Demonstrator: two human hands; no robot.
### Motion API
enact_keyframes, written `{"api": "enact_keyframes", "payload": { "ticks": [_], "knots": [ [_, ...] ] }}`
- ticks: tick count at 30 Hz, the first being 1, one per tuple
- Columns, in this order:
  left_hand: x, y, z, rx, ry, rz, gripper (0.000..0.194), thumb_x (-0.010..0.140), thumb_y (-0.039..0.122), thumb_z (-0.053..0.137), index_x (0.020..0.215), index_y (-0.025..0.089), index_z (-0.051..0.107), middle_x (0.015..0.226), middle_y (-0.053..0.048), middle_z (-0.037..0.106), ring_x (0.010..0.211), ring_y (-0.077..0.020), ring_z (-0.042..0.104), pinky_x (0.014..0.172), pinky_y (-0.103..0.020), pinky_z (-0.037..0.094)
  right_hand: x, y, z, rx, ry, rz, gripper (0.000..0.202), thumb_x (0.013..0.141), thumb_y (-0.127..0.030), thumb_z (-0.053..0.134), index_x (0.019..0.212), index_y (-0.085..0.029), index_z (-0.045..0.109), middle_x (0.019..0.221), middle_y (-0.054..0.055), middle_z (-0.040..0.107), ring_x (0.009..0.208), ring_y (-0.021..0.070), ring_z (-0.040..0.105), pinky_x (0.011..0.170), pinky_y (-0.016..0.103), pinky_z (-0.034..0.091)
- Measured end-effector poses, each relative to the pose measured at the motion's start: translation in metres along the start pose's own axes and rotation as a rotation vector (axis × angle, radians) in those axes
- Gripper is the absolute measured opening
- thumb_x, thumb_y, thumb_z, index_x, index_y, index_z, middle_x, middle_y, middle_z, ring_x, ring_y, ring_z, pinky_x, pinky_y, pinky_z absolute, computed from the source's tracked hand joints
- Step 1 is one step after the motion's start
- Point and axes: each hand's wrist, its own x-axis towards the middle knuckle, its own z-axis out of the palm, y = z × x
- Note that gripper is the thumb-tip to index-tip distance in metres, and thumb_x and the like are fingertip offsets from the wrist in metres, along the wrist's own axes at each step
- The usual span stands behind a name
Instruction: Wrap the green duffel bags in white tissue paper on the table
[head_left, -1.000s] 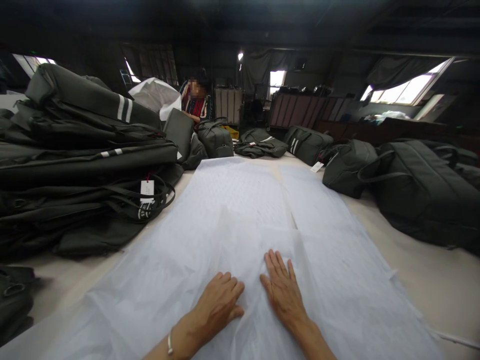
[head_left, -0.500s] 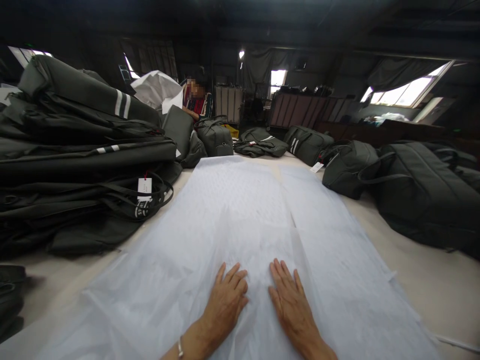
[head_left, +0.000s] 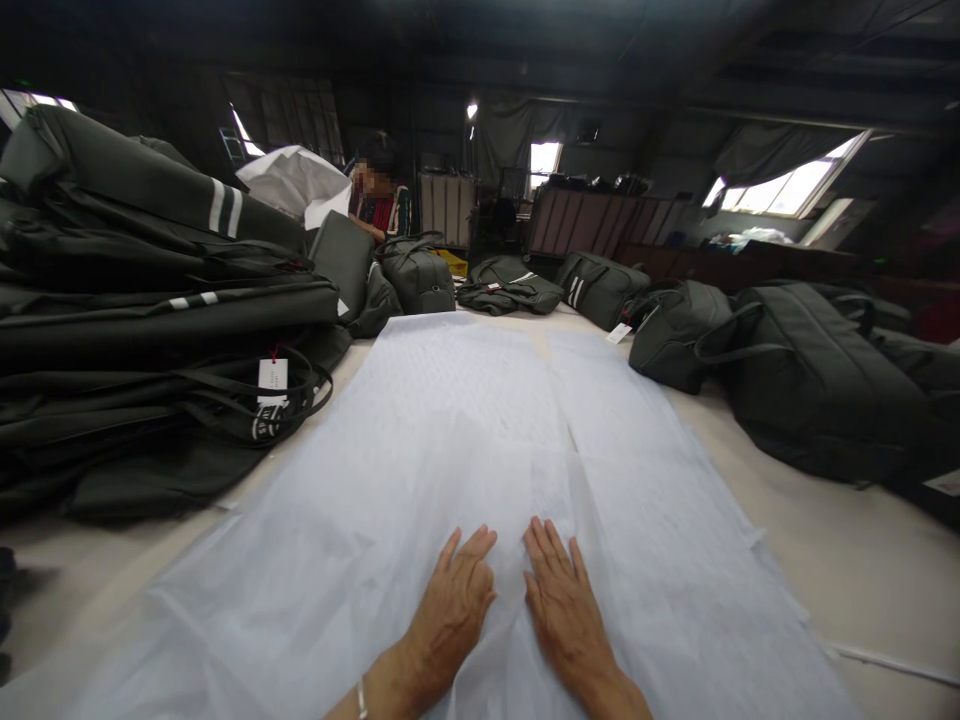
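Thin white sheets (head_left: 480, 440) of paper-like or nonwoven material spread along the table, overlapping with a seam right of the middle and wrinkles near me. My left hand (head_left: 450, 610), with a bracelet at the wrist, rests on the sheet, fingers stretched forward and some partly bent. Beside it my right hand (head_left: 564, 610) lies flat on the same sheet, fingers extended. A narrow gap separates the two hands, and neither grips anything.
Dark bags are piled high on the left (head_left: 165, 290). More dark bags (head_left: 817, 380) line the right side, and a flat one (head_left: 510, 285) lies at the far end. A person (head_left: 379, 205) stands at the back left beside a large white sheet (head_left: 292, 180). Pale table (head_left: 795, 530) shows alongside.
My hands have come slightly closer together, still lying on the sheet. The view has turned a little to the right, so the surroundings appear shifted left.
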Motion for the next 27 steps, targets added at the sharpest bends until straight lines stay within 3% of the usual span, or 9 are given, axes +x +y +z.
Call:
{"api": "enact_keyframes", "payload": {
  "ticks": [7, 14, 19, 22, 27],
  "knots": [
    [-0.005, 0.007, 0.025, 0.087, -0.068, -0.016, 0.007, 0.093, 0.013, 0.047, 0.097, 0.018, 0.051, 0.127, -0.015, 0.063, 0.133, -0.0231, 0.049, 0.114, -0.052, 0.034, 0.0, -0.001, -0.002, -0.019, -0.014, -0.016, 0.051, 0.098, -0.028, 0.034, 0.147, -0.016, 0.038, 0.158, 0.005, 0.023, 0.147, 0.0256, 0.022, 0.118, 0.056, 0.023],
    [-0.001, 0.016, 0.024, 0.174, -0.179, -0.026, 0.018, 0.092, 0.006, 0.043, 0.102, 0.016, 0.054, 0.129, -0.014, 0.063, 0.133, -0.0245, 0.048, 0.116, -0.058, 0.025, -0.001, 0.003, -0.002, 0.059, -0.009, 0.007, 0.052, 0.1, -0.032, 0.03, 0.149, -0.017, 0.033, 0.158, 0.004, 0.026, 0.147, 0.0233, 0.021, 0.12, 0.054, 0.022],
    [-0.005, 0.014, 0.03, 0.155, -0.104, -0.005, 0.017, 0.091, 0.005, 0.042, 0.095, 0.017, 0.053, 0.13, -0.013, 0.062, 0.135, -0.0233, 0.046, 0.119, -0.056, 0.017, -0.001, 0.006, -0.002, 0.104, -0.007, 0.006, 0.051, 0.101, -0.032, 0.029, 0.149, -0.015, 0.034, 0.157, 0.006, 0.03, 0.146, 0.0229, 0.022, 0.12, 0.053, 0.022],
    [-0.005, 0.014, 0.029, 0.139, -0.087, 0.002, 0.018, 0.09, 0.004, 0.041, 0.095, 0.018, 0.053, 0.128, -0.011, 0.064, 0.134, -0.0231, 0.047, 0.119, -0.055, 0.017, -0.001, 0.005, -0.001, 0.095, 0.015, 0.0, 0.051, 0.099, -0.028, 0.031, 0.148, -0.013, 0.036, 0.156, 0.007, 0.031, 0.146, 0.0236, 0.023, 0.12, 0.054, 0.022],
    [0.001, 0.019, 0.018, 0.149, -0.187, -0.008, 0.027, 0.087, 0.0, 0.038, 0.102, 0.017, 0.052, 0.131, -0.013, 0.062, 0.135, -0.0243, 0.046, 0.117, -0.056, 0.021, -0.001, 0.004, -0.002, 0.086, 0.027, -0.004, 0.051, 0.098, -0.025, 0.031, 0.148, -0.012, 0.036, 0.156, 0.007, 0.031, 0.146, 0.0234, 0.023, 0.12, 0.054, 0.022]
  ]
}}
